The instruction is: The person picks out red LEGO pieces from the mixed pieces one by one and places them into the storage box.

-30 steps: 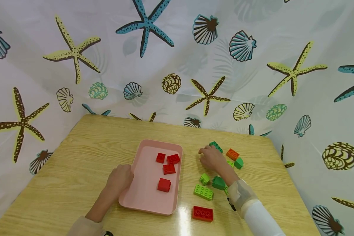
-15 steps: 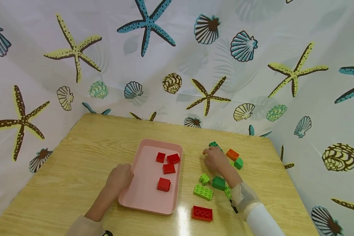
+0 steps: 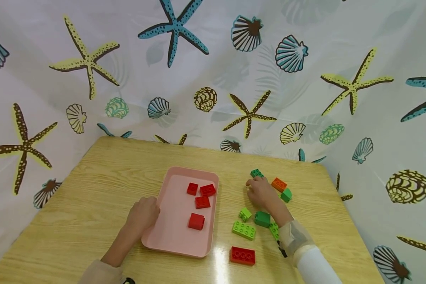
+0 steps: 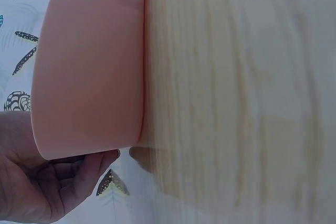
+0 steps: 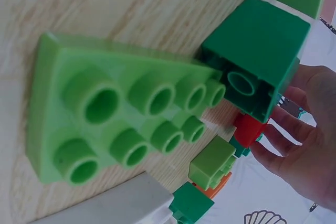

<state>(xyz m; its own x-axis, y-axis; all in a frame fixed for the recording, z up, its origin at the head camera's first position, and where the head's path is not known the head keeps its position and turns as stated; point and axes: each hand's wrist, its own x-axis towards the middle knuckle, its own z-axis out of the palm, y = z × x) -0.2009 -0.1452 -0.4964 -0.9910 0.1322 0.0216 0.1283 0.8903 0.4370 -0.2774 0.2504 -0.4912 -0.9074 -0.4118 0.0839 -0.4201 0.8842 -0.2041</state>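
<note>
Tray [image 3: 170,225], pink: on the surface [image 3: 103,177]; red bricks [image 3: 197,221], four, inside it, toward its right wall.
Left hand [image 3: 144,213]: curled round the tray's left rim.
Right hand [image 3: 263,193]: right of the tray, fingers curled on a red brick [image 5: 248,129]; thumb contact hidden.
Obstacles, right of the tray, near to far: long red brick [image 3: 242,255]; eight-stud lime brick [image 3: 243,230]; second lime brick [image 3: 274,229], farther right; dark green brick [image 3: 262,219]; small lime brick [image 3: 245,214]; rounded green brick [image 3: 286,195] and orange brick [image 3: 279,184], farthest right; far green brick [image 3: 256,172], about level with the tray's far rim.
Edges: patterned cloth [image 3: 206,59] rises at the surface's far edge, beyond the tray.
Room: broad stretch left of the tray; narrow strip between its right wall and the loose bricks.
</note>
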